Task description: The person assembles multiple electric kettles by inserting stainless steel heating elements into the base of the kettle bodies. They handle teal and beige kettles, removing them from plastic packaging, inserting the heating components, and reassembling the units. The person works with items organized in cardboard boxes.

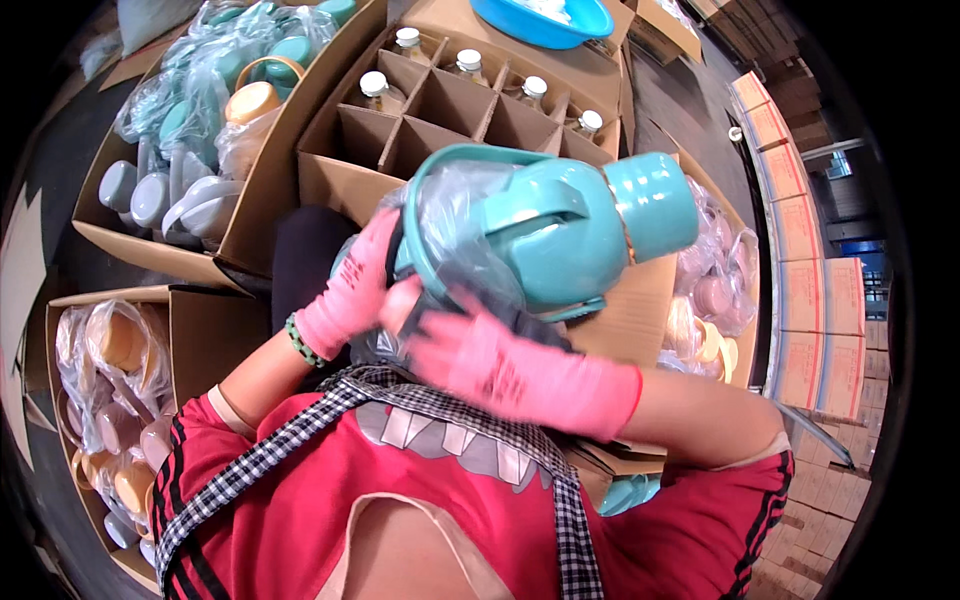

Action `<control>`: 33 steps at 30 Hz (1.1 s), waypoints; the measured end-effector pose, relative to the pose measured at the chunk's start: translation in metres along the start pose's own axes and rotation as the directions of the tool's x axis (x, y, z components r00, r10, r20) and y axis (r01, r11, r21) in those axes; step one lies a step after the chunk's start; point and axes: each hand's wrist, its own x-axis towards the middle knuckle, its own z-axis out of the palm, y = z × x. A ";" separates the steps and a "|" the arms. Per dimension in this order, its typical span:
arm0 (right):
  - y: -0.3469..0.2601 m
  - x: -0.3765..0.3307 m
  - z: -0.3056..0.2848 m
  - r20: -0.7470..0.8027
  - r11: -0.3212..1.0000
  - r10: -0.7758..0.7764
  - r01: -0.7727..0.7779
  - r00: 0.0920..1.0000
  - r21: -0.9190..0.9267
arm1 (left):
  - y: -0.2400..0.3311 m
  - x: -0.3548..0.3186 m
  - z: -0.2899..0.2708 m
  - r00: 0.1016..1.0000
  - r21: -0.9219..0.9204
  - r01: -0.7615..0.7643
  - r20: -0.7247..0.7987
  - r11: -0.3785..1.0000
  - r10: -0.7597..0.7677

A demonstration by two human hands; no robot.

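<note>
A teal vacuum jug point(560, 235) with a handle lies tilted across my lap, its cup-shaped lid point(655, 205) pointing right. Crumpled clear plastic point(455, 225) covers its lower body on the left. My left hand point(352, 285), in a pink glove with dark patches, is closed around the base end of the jug. On the near side of the jug, my right hand point(490, 365), also in a pink glove, is against the plastic. Motion smears its fingers, so their grip does not show.
A divided carton point(350, 170) with several white-capped clear bottles stands ahead. Cartons of bagged jugs stand at the far left point(235, 225), near left point(185, 340) and right point(745, 370). A blue basin point(545, 35) sits at the back. Stacked boxes point(795, 240) line the right.
</note>
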 end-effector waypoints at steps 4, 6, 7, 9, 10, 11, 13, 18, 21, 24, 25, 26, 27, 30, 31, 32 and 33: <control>0.051 -0.024 0.001 -0.133 0.465 0.468 -0.116 0.874 0.878 | -0.015 -0.040 0.008 0.995 0.200 -0.048 -0.076 0.979 0.064; 0.090 -0.043 -0.009 0.015 0.640 0.549 -0.432 0.836 0.635 | -0.032 -0.068 0.011 0.999 0.291 -0.005 -0.038 0.957 0.016; 0.101 -0.044 -0.013 0.239 0.552 0.640 -0.653 0.730 0.518 | -0.032 -0.077 0.010 1.000 0.314 0.015 0.002 0.949 -0.017; 0.117 -0.041 -0.009 0.343 0.533 0.608 -0.688 0.716 0.492 | -0.032 -0.083 0.012 0.997 0.334 0.018 0.064 0.942 -0.041; 0.113 -0.033 -0.003 0.355 0.449 0.580 -0.651 0.734 0.612 | -0.029 -0.086 0.015 0.998 0.361 0.026 0.037 0.932 -0.042; 0.102 -0.027 -0.003 0.294 0.503 0.504 -0.552 0.812 0.665 | -0.024 -0.081 0.015 0.998 0.385 0.001 0.055 0.923 -0.024; 0.067 -0.003 -0.004 0.155 0.568 0.330 -0.328 0.931 0.755 | -0.020 -0.076 0.018 0.996 0.437 -0.047 0.086 0.898 0.010; 0.070 -0.011 0.058 0.196 0.289 0.258 -0.269 0.946 0.919 | -0.021 -0.068 -0.021 0.996 0.446 -0.080 0.079 0.892 0.050; 0.120 -0.045 0.056 0.544 0.182 0.413 -0.651 0.730 0.737 | -0.041 -0.087 -0.028 0.970 0.498 0.201 -0.224 0.843 -0.099; 0.152 -0.078 0.071 0.677 -0.306 0.626 -0.676 0.388 0.671 | -0.024 -0.087 -0.022 0.992 0.443 0.046 0.082 0.896 -0.092; 0.161 -0.083 0.074 0.735 -0.455 0.557 -0.599 0.387 0.659 | -0.017 -0.089 -0.011 0.963 0.323 0.050 0.236 0.945 -0.132; 0.167 -0.081 0.076 0.779 -0.592 0.482 -0.507 0.400 0.626 | -0.009 -0.087 -0.002 0.923 0.137 0.020 0.379 0.990 -0.070; 0.159 -0.072 0.069 0.802 -0.737 0.480 -0.331 0.356 0.589 | -0.002 -0.086 0.009 0.948 0.015 -0.080 0.311 0.997 0.071; 0.111 -0.033 0.082 0.780 -0.907 0.401 0.091 0.480 0.410 | -0.004 -0.086 0.022 0.943 -0.181 0.045 0.331 0.982 0.018; 0.097 -0.009 0.068 0.776 -0.878 0.462 0.096 0.430 0.470 | -0.010 -0.083 0.018 0.918 -0.190 -0.006 0.389 0.982 0.081; 0.080 0.009 0.055 0.764 -0.851 0.526 0.242 0.375 0.467 | -0.015 -0.081 0.013 0.884 -0.202 -0.057 0.445 0.978 0.143; 0.063 0.015 0.052 0.821 -0.895 0.444 0.218 0.358 0.389 | 0.017 -0.071 -0.002 0.879 -0.137 0.380 0.361 0.915 -0.311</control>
